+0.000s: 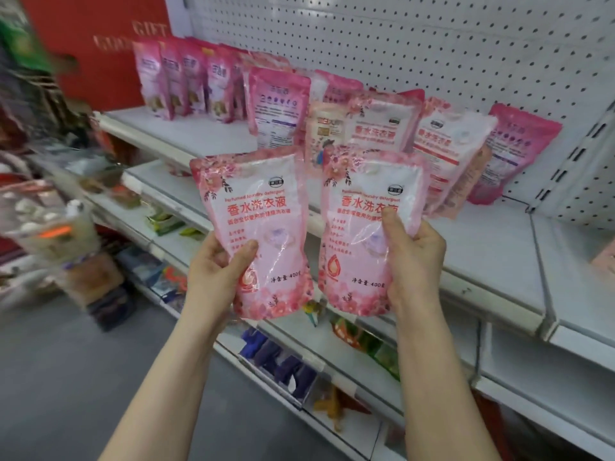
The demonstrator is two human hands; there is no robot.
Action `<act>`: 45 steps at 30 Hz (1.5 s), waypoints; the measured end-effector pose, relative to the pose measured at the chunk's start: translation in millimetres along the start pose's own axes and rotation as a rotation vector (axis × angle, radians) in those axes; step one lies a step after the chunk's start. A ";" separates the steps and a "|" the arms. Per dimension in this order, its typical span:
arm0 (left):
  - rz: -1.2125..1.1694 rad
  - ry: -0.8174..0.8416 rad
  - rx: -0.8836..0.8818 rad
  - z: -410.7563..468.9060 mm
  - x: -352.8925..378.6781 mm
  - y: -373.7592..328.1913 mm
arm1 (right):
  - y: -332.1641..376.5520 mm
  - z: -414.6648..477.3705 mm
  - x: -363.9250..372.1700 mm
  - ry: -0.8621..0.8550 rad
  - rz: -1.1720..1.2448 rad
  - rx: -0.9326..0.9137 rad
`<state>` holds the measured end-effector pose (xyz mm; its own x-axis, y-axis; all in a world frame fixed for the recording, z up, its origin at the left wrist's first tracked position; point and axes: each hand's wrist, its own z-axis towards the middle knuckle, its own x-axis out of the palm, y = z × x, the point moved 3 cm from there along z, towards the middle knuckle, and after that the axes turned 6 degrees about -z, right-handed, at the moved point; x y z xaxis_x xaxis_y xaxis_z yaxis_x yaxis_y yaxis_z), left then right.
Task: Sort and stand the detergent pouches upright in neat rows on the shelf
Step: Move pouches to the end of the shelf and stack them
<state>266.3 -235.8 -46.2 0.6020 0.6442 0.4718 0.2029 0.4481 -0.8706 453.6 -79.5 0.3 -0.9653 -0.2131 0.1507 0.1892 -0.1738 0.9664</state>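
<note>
My left hand point(219, 271) grips a pale pink detergent pouch point(266, 207) by its lower left side, thumb across the front. My right hand point(414, 257) grips a matching pink pouch point(359, 227) by its right side, thumb on the front. Both pouches are held upright, side by side, in front of the white shelf point(492, 261). On that shelf a row of darker pink pouches point(186, 81) stands upright at the far left. Several mixed pouches point(446, 144) lean loosely against the pegboard in the middle and right.
White pegboard point(432, 44) backs the shelf. A red panel with gold lettering point(109, 44) stands at the shelf's left end. Lower shelves point(299, 361) hold small packaged goods. Blurred goods crowd the left side above a grey floor point(83, 377).
</note>
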 end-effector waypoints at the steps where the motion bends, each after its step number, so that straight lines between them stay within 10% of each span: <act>1: 0.016 -0.003 0.012 4.6 -15.3 -8.9 | -1.9 -5.9 16.3 0.008 -0.002 0.005; 27: 0.043 0.053 0.161 316.5 -167.0 -80.4 | -63.1 102.3 348.8 0.005 0.015 -0.176; 45: -0.023 0.412 0.037 548.0 -176.3 -77.2 | -80.2 233.2 475.0 -0.360 -0.072 -0.244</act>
<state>-278.7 -44.4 14.0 0.8578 0.3353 0.3897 0.1965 0.4866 -0.8512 -62.0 57.4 42.9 -0.9705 0.1494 0.1891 0.1139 -0.4070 0.9063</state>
